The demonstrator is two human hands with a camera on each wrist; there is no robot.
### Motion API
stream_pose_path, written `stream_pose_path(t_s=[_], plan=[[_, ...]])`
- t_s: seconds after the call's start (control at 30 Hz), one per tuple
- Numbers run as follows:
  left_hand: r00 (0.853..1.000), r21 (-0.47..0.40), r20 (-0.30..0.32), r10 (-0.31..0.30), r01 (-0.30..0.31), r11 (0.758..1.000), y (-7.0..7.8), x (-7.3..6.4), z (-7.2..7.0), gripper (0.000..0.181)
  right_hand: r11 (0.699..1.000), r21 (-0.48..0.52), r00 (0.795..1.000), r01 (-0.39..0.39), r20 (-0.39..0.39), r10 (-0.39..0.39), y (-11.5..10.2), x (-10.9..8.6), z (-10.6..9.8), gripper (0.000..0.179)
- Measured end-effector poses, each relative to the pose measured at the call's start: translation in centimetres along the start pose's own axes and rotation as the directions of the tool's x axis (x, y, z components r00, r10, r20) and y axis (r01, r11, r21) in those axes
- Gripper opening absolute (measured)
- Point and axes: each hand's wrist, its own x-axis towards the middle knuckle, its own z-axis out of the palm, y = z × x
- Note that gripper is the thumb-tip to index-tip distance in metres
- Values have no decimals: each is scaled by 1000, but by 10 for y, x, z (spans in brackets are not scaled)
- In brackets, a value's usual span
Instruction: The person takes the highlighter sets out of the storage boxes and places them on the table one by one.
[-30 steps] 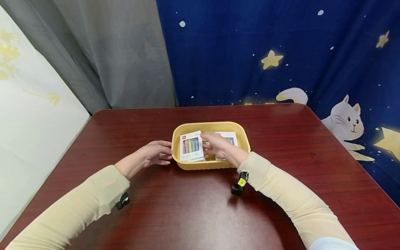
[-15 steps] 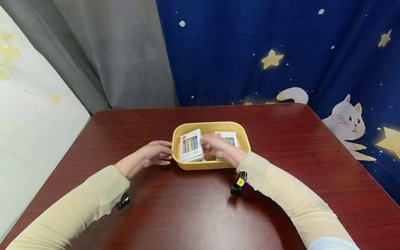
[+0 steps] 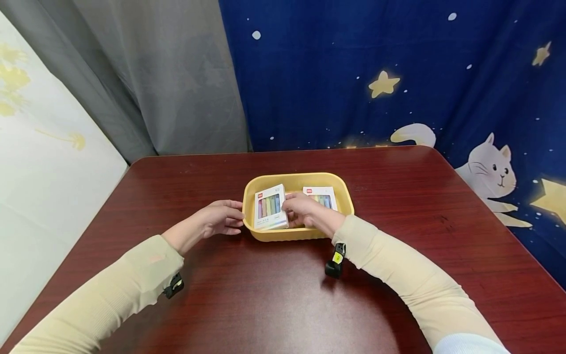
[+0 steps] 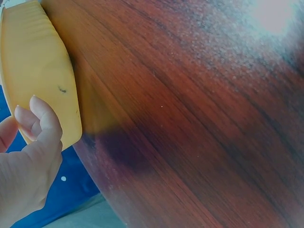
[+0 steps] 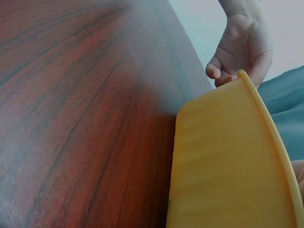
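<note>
A yellow plastic basket [image 3: 300, 235] holds two white boxes with windows showing pastel-coloured sticks. The left box [image 3: 270, 221] leans at an angle, its right side raised slightly. My right hand [image 3: 305, 207] reaches into the basket and grips this box by its right edge, thumb and fingers bent around it. The right box [image 3: 327, 192] lies flat, partly hidden behind that hand. Outside the basket, my left hand [image 3: 221, 216] touches the left end wall with relaxed fingers. In the left wrist view its fingers [image 4: 45, 116] are loosely bent beside the yellow wall.
The basket stands on a dark red wooden table [image 3: 274, 295], towards the back. Behind the table hang a grey curtain [image 3: 190, 88] and a blue curtain [image 3: 318, 73] with stars and a cat. A white patterned cloth [image 3: 48, 162] hangs at the left.
My right fingers have closed in on the left box's right edge. That side of the box tipped up, then sank a little. The left hand and basket have stayed put.
</note>
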Motion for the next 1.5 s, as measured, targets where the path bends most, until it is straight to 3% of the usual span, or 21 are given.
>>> stream_pose_path(t_s=[0.2, 0.47, 0.77, 1.0, 1.23, 1.5], plan=[[1000, -7, 5, 4, -3, 1000, 0, 1, 0, 51, 1000, 11, 1000, 12, -4, -12, -1, -1, -2, 40], [1000, -1, 6, 11, -11, 1000, 0, 1, 0, 49, 995, 95, 999, 39, -30, -37, -13, -10, -6, 58], [1000, -2, 18, 7, -7, 1000, -1, 1, -2, 47, 981, 174, 996, 88, 13, -91, -22, -25, -13, 59], [1000, -14, 25, 1, 0, 1000, -3, 1, -3, 44, 961, 258, 990, 96, 78, -120, -16, -43, -14, 57], [1000, -9, 29, 8, -8, 1000, -3, 1, -3, 44, 961, 253, 988, 108, 81, -132, -10, -64, -14, 55], [999, -16, 29, 15, -15, 1000, -2, 1, -3, 41, 963, 248, 977, 111, 151, -152, -2, -84, -12, 52]])
